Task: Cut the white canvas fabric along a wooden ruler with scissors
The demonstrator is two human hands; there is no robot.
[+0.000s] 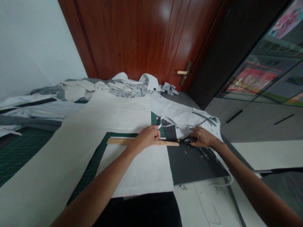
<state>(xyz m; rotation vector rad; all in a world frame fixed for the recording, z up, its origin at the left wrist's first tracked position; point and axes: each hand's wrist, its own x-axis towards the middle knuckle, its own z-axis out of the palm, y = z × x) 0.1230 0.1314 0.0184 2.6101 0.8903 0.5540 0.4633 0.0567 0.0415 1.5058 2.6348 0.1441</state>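
My right hand [201,137] grips black-handled scissors [188,140], whose blades point left along the upper edge of a wooden ruler [118,141]. My left hand [149,136] is closed just above the ruler, pinching a narrow white fabric strip [160,123] that curls up beside its fingers. Under the ruler lies a cut piece of white fabric [142,171], reaching the table's front edge. A larger white fabric panel [78,126] spreads to the left and behind. Between the two pieces shows a green cutting mat [93,160]. The scissor blades are partly hidden near my left hand.
Crumpled white and grey fabric scraps [125,88] are heaped along the back of the dark table [189,167]. More folded fabric [42,110] lies at left. White cloth [175,108] sits behind my right hand. A wooden door [132,37] and a glass-fronted cabinet [255,116] stand beyond.
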